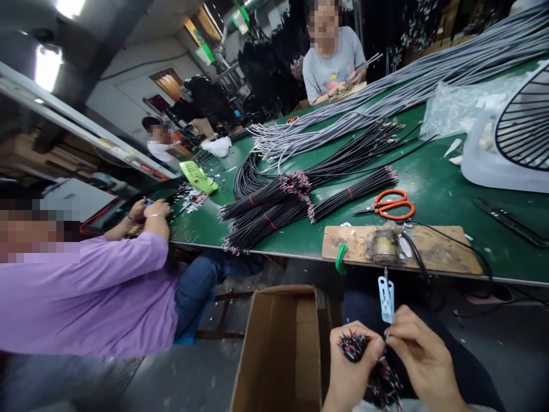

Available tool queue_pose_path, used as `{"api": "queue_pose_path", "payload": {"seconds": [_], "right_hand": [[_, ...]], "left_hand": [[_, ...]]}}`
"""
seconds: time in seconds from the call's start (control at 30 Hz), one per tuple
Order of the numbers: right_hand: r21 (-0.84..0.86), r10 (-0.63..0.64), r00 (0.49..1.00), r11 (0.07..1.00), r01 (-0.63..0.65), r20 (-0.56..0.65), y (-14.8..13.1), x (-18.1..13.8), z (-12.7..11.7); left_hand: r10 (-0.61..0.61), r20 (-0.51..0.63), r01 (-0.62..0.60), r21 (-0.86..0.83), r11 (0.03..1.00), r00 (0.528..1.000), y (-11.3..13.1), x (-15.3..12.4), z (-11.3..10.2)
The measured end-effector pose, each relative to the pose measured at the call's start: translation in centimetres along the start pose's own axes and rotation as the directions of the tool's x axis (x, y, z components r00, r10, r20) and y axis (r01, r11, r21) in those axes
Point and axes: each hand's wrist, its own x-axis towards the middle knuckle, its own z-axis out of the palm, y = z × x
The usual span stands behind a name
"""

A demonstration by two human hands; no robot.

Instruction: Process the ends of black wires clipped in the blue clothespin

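My left hand is closed around a bundle of thin black cables, whose stripped red, white and black wire ends point up out of the fist. Beside its thumb, my right hand pinches a small pale wire end between thumb and forefinger. The two hands almost touch. More cable ends show below and between them. Just above my fingertips a light blue clothespin-like clip hangs from the metal tip of a round device on a wooden board.
Tied black cable bundles and long grey cables lie on the green table. Orange-handled scissors, black tweezers and a fan are nearby. A cardboard box stands left of my hands. A co-worker in purple sits left.
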Motion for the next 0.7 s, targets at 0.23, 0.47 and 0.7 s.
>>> {"api": "queue_pose_path", "payload": {"seconds": [0.23,0.47,0.7], "right_hand": [[0.203,0.460,0.854,0.837,-0.509,0.244,-0.3,1.6,-1.5],[0.102,0.473,0.875,0.870,-0.483,0.106,-0.5,6.1,-2.2],[0.299,0.565,0.791,0.732,-0.612,0.235,-0.2,6.1,-0.6]], "left_hand": [[0.068,0.074,-0.065,-0.048,0.997,0.995,1.9,0.8,-0.4],[0.132,0.051,-0.133,0.018,0.991,0.990,3.6,1.7,-0.3],[0.158,0.100,-0.165,0.065,0.984,0.982,3.6,2.5,-0.6]]}}
